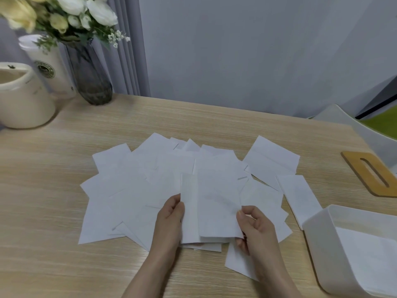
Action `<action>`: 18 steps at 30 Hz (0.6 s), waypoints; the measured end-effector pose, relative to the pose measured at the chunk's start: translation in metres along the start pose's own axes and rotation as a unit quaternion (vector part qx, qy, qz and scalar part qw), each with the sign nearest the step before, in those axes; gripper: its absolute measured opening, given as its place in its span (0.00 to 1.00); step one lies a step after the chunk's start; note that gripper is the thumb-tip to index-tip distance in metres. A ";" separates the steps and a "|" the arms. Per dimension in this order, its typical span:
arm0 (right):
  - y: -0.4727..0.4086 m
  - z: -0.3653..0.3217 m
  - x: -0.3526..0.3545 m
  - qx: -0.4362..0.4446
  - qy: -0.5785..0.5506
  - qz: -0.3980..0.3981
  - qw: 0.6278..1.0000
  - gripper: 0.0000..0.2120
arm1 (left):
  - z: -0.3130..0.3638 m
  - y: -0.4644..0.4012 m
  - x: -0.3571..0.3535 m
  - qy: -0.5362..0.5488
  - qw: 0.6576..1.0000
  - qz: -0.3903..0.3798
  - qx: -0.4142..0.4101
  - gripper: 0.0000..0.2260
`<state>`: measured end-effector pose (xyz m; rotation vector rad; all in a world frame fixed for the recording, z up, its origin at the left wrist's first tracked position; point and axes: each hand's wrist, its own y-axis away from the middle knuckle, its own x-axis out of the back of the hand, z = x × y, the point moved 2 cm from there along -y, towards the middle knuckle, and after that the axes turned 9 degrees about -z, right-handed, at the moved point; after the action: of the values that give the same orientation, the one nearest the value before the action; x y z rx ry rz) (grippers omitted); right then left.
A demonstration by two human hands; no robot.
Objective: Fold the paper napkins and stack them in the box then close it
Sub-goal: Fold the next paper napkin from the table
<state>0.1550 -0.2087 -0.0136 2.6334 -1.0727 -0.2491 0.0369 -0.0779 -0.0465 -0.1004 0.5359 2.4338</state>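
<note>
The box (328,244) and wooden lid (371,175) run off the right edge.

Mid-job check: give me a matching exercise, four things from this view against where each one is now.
Things:
1. wooden lid
2. white box
3. held napkin
4. glass vase

Places:
A. far left of the table, by the wall
B. between left hand and right hand
C. near right corner, open
D. flat on the table beyond the box

Pairs: 1-D, 2-C, 3-B, 4-A
</note>
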 end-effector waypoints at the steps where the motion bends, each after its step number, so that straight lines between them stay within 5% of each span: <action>1: -0.001 0.000 -0.004 -0.002 0.001 -0.006 1.000 0.05 | 0.000 0.000 0.000 0.001 1.000 0.000 -0.001 0.13; 18: -0.011 0.011 -0.018 0.013 0.118 -0.055 0.991 0.07 | 0.003 0.001 -0.001 0.012 1.000 0.005 -0.008 0.09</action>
<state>0.1465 -0.1902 -0.0269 2.6651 -0.8616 0.0530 0.0379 -0.0778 -0.0431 -0.1353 0.5278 2.4493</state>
